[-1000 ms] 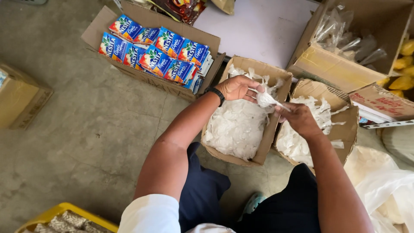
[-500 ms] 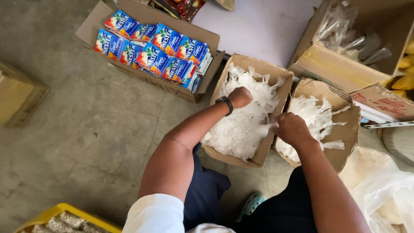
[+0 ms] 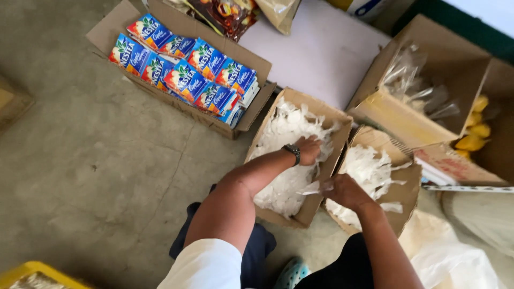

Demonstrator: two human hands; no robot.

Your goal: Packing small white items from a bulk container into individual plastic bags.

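Concrete floor [image 3: 96,176]; left hand [image 3: 309,150] in white-wrapper box [image 3: 316,206].

White plastic bags [image 3: 284,160]: we log a loose, crumpled heap filling the open cardboard box [image 3: 316,206] nearest our knees. A second heap [image 3: 369,171] fills the box just right of it; one thin white piece [image 3: 310,188] sticks out over the shared wall between them.
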